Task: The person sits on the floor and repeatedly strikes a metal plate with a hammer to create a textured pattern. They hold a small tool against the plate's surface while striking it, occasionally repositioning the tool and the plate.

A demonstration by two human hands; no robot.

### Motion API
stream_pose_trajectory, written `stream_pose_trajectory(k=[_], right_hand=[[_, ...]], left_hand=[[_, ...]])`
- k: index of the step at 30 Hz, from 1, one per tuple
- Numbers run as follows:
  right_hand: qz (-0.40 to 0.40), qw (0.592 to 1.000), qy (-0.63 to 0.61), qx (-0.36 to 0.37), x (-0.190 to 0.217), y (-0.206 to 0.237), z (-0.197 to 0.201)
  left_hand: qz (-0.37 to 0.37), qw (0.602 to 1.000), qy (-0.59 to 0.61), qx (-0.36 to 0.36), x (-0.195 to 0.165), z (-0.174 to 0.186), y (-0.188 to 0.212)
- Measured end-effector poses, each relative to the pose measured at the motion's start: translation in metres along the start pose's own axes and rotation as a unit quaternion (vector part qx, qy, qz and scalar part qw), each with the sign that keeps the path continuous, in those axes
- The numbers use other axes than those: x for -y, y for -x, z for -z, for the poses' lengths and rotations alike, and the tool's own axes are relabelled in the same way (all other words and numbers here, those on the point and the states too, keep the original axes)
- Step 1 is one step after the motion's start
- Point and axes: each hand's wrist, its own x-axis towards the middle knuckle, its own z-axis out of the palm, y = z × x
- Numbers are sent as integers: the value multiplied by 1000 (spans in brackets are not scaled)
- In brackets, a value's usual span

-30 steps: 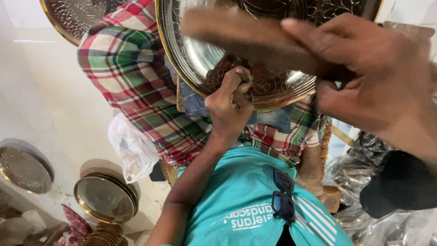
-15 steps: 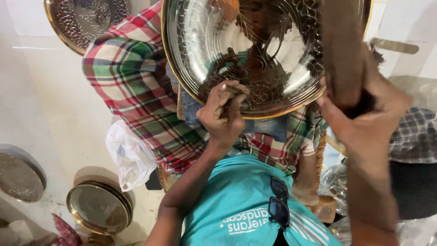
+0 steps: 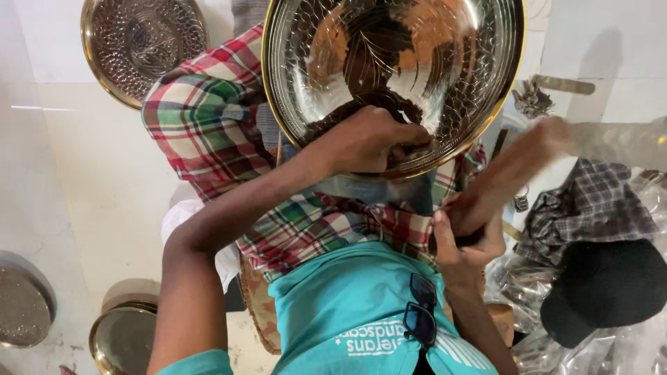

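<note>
Two hands work: left hand [image 3: 368, 142] presses the brass bowl's [image 3: 445, 42] rim, right hand's [image 3: 465, 232] grip wraps a wooden mallet [image 3: 514, 163].

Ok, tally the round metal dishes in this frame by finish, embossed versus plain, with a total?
Embossed, patterned: 2, the large dish under the left hand and the dish at top left.
Plain or unclear finish: 2, the grey dish at the left edge and the gold-rimmed dish at the bottom.
Total: 4.
</note>
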Motion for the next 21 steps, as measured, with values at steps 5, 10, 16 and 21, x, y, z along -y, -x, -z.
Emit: stream_pose_trajectory(k=[5, 10, 16, 21], right_hand=[[-118, 985, 129, 2, 6, 12, 13], [-79, 987, 140, -10, 1, 33, 23], [-58, 981, 154, -98, -10, 45, 12], [110, 956, 251, -104, -16, 27, -5]], left_hand=[[-56, 995, -18, 75, 10, 5, -11], [-93, 987, -4, 129, 16, 5, -19], [-152, 971, 1, 183, 19, 12, -29], [-98, 968, 38, 227, 25, 3, -27]])
